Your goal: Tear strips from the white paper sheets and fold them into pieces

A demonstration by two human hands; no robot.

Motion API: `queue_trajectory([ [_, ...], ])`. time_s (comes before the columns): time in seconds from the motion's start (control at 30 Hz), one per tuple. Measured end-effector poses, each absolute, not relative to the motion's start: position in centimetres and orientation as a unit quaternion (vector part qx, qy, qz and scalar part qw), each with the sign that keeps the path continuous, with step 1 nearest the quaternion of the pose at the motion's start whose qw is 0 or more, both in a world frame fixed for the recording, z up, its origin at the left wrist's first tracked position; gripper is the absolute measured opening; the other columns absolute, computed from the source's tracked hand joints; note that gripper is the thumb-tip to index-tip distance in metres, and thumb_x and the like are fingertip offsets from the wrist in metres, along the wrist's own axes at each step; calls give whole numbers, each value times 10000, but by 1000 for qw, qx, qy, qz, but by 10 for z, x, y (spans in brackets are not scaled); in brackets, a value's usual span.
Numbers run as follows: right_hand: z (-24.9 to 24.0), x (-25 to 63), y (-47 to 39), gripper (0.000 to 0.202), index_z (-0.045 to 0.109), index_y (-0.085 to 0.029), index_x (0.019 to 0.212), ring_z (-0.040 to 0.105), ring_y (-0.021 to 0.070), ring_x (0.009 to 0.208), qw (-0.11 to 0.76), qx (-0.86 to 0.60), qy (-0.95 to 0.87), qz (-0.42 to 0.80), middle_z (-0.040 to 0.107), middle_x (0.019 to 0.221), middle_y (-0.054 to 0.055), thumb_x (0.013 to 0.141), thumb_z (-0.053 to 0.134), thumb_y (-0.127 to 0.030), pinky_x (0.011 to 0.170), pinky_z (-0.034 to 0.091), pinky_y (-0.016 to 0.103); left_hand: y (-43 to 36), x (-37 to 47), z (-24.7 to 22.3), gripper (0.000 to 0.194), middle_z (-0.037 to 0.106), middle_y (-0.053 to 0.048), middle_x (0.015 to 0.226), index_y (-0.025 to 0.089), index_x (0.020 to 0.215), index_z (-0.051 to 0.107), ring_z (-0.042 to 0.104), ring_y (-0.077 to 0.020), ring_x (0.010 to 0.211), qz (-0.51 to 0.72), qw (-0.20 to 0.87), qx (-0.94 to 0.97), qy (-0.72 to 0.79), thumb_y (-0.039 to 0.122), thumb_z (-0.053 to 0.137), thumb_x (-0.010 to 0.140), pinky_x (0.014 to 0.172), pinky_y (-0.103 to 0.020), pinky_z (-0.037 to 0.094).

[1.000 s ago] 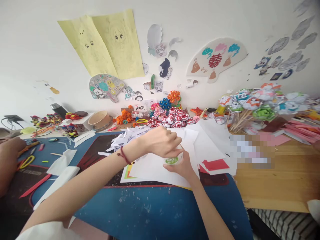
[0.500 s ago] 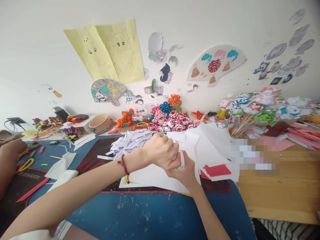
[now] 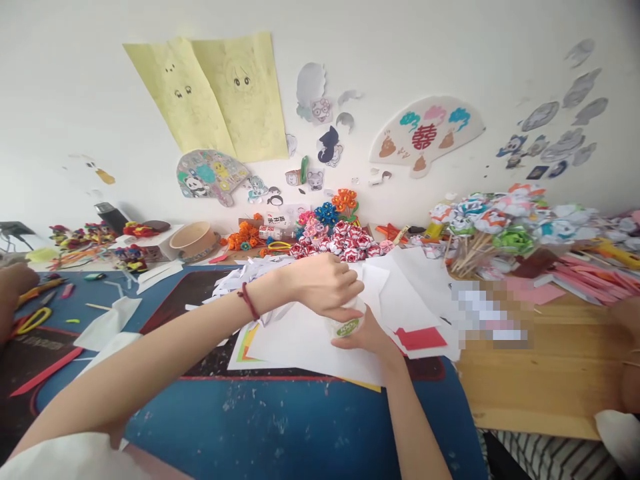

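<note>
A small white bottle [image 3: 349, 327] with a green label is held between my hands in the middle of the head view. My left hand [image 3: 325, 285], with a dark red cord at the wrist, reaches across from the left and closes over the bottle's top. Lower down, the fingers of my right hand [image 3: 369, 333] wrap round the bottle's side. My fingers hide its top. Under my hands lie white paper sheets [image 3: 300, 340] with coloured sheets at their edge. Cut white paper strips [image 3: 235, 283] are heaped behind my left forearm.
A red paper piece [image 3: 423, 338] lies on the right. Paper flowers on sticks [image 3: 500, 220] and red-white flowers [image 3: 345, 241] stand along the wall. Yellow scissors [image 3: 35, 321] are at left, near a co-worker's hand [image 3: 17, 280]. Another person's arm [image 3: 627, 353] shows at the right edge.
The view has turned slightly right. My hands have shifted, and more of the bottle with its green label shows between them. Another person's arm has come in at the right edge.
</note>
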State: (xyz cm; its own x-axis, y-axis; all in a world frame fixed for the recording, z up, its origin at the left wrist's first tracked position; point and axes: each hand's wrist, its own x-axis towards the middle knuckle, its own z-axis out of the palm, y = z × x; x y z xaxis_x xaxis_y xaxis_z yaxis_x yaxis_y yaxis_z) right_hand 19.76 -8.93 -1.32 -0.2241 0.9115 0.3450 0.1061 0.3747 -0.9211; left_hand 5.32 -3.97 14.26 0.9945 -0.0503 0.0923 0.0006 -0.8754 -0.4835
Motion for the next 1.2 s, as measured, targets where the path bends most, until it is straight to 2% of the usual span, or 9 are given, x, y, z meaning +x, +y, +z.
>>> queue_trajectory([
  [0.1, -11, 199, -87, 678, 571, -190, 1104, 619, 279, 953, 479, -373, -688, 398, 664, 1032, 53, 489, 835, -300, 779, 526, 384, -35, 50, 136, 472, 567, -55, 575, 165, 679, 586, 495, -160, 501, -73, 254, -964, 16, 471, 300, 898, 492, -314, 304],
  [0.23, -19, 182, -91, 601, 567, -172, 1025, 637, 231, 773, 517, -425, -659, 342, 679, 866, 30, 504, 810, -349, 658, 529, 330, -39, 55, 126, 434, 552, -73, 497, 154, 577, 588, 489, -168, 473, -100, 239, -959, -118, 429, 363, 826, 469, -290, 270],
  [0.33, -25, 159, -94, 603, 542, -175, 1045, 634, 213, 672, 589, -547, -560, 203, 676, 781, 22, 547, 767, -429, 605, 518, 321, -52, 62, 130, 466, 559, -96, 481, 131, 538, 608, 508, -176, 458, -98, 221, -930, -278, 386, 352, 831, 459, -271, 247],
  [0.47, -26, 136, -95, 598, 557, -177, 1042, 658, 251, 685, 591, -650, -476, 45, 683, 770, 39, 541, 743, -447, 602, 512, 339, -73, 70, 143, 392, 587, -103, 535, 121, 581, 647, 582, -214, 544, -69, 185, -885, -421, 247, 366, 825, 471, -263, 263],
  [0.8, -24, 137, -98, 562, 554, -178, 1028, 668, 250, 669, 595, -642, -483, 34, 686, 751, 34, 553, 731, -421, 574, 510, 320, -87, 72, 128, 475, 561, -88, 567, 119, 664, 608, 594, -235, 575, -148, 190, -821, -517, 338, 280, 929, 481, -273, 311],
  [0.87, -25, 138, -98, 568, 550, -177, 1051, 675, 246, 681, 598, -631, -492, 42, 690, 766, 36, 566, 727, -413, 580, 518, 316, -90, 70, 129, 486, 594, -104, 695, 107, 793, 609, 605, -234, 643, -157, 190, -822, -513, 405, 258, 950, 478, -265, 327],
  [0.97, -28, 140, -98, 616, 547, -164, 1074, 681, 245, 689, 608, -621, -494, 26, 695, 782, 44, 550, 746, -419, 584, 527, 312, -91, 62, 139, 342, 612, -101, 947, 131, 960, 586, 612, -202, 795, -146, 144, -881, -425, 354, 325, 953, 512, -250, 383],
  [1.1, -29, 140, -98, 614, 558, -165, 1056, 672, 232, 660, 604, -625, -495, 12, 695, 780, 43, 545, 764, -436, 579, 532, 311, -86, 40, 154, 247, 606, -65, 1110, 195, 1109, 566, 580, -179, 994, -94, 52, -954, -279, 303, 423, 938, 751, -266, 463],
  [1.2, -29, 139, -100, 576, 565, -170, 1026, 654, 210, 602, 599, -628, -496, 16, 686, 735, 29, 564, 763, -452, 544, 523, 295, -81, 24, 163, 295, 604, -69, 1172, 209, 1206, 526, 568, -173, 1058, -78, 17, -970, -230, 234, 488, 915, 819, -266, 448],
])
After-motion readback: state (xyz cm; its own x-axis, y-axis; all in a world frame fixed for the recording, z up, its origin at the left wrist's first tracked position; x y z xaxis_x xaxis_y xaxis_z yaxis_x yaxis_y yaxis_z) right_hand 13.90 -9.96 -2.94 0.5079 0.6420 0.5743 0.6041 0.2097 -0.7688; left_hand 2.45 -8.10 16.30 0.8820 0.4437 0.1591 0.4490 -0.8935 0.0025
